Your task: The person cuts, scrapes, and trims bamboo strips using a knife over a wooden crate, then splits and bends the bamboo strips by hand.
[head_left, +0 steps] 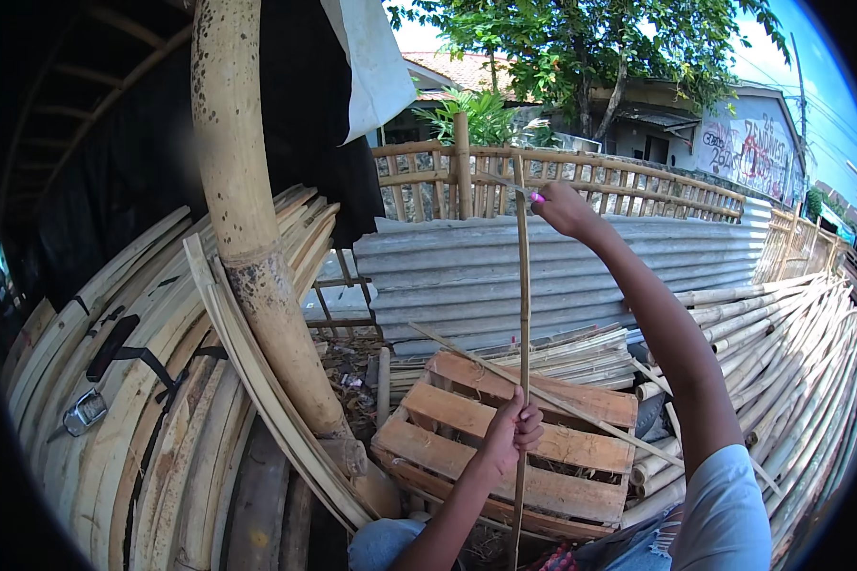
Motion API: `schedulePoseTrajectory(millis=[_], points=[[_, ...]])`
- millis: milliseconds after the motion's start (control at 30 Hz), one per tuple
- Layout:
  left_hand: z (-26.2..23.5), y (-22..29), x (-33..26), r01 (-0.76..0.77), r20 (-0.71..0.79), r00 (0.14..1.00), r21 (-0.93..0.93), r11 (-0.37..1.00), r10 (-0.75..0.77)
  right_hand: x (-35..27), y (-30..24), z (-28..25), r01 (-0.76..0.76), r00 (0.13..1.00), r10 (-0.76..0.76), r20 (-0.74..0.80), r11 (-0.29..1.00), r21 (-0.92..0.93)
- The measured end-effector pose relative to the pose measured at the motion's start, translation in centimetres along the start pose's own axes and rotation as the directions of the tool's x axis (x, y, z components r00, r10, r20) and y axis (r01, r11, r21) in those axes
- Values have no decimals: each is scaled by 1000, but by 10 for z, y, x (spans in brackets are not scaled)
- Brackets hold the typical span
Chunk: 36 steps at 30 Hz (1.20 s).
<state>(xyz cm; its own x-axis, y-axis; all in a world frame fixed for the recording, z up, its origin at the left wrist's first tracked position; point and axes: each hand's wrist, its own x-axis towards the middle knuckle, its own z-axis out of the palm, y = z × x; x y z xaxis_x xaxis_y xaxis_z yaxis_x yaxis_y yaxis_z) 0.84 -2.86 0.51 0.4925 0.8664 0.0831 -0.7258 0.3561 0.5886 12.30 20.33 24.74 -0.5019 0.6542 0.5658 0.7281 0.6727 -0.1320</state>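
Note:
A long, narrow bamboo strip [525,305] stands nearly upright in front of me. Around its lower part, my left hand [510,438] is closed, thumb up. My right hand [566,210] is raised at arm's length by the strip's top end. It grips a knife [538,198] by what shows as a bright pink handle. The thin blade lies crosswise at the strip, pointing left; whether it has cut in cannot be made out. Below the strip is a slatted wooden crate [543,436], with a loose bamboo strip [581,409] lying slantwise over it.
A thick bamboo post [248,219] rises at left, with split bamboo slats [76,381] stacked beside it. A black strap [148,354] and a metal-ended tool [86,414] lie on them. Corrugated sheeting [562,266] stands ahead. Bamboo poles [800,362] are piled at right.

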Motion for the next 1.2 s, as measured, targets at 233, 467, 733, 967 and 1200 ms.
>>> schedulePoseTrajectory(millis=[233, 467, 733, 967, 1200], points=[[-18, 2, 8, 68, 21, 998, -81, 994, -67, -82, -41, 21, 98, 977, -85, 196, 993, -59], [-15, 3, 7, 84, 108, 991, -100, 991, -73, -122, -41, 26, 133, 956, -123, 265, 991, -20], [-13, -1, 6, 118, 207, 974, -142, 983, -87, -123, -49, 16, 129, 960, -86, 267, 981, -146], [-3, -3, 4, 116, 185, 978, -122, 986, -92, -85, -23, -2, -105, 992, 115, 50, 979, -175], [-13, 0, 2, 102, 205, 976, -150, 983, -70, -30, -12, -3, -156, 987, 160, 8, 971, -179]])
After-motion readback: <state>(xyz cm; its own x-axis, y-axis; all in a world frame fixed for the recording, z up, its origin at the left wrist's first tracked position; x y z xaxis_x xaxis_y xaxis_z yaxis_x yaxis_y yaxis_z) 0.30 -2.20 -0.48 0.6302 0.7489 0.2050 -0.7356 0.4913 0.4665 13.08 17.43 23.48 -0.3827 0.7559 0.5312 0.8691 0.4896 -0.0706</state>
